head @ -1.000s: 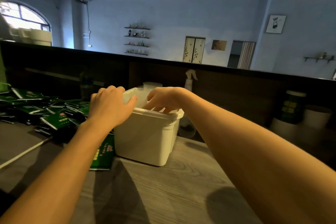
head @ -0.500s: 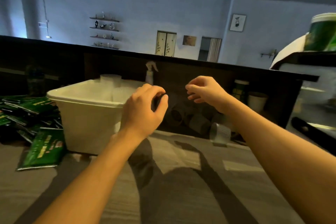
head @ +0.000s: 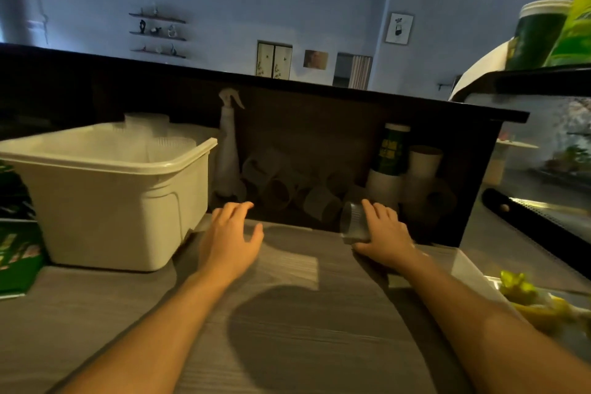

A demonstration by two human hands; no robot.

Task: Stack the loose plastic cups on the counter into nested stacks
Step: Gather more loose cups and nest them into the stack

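Observation:
Several loose clear plastic cups (head: 289, 190) lie tipped over in the dark recess at the back of the grey wooden counter (head: 287, 313). My right hand (head: 383, 235) grips one ribbed clear cup (head: 355, 222) lying on its side at the recess edge. My left hand (head: 232, 235) hovers over the counter with fingers spread and relaxed, reaching toward the lying cups and holding nothing. A white plastic tub (head: 108, 198) at left holds stacks of nested clear cups (head: 160, 144).
A white spray bottle (head: 228, 144) stands beside the tub. Paper cups and a green-labelled can (head: 393, 150) stand at the recess's right. Green packets (head: 16, 253) lie at far left. A clear tray with yellow-green items (head: 518, 288) sits at right, under a dark shelf.
Both hands left the white tub and moved right and down to the counter's back. My right hand took hold of a lying clear cup; the view panned right.

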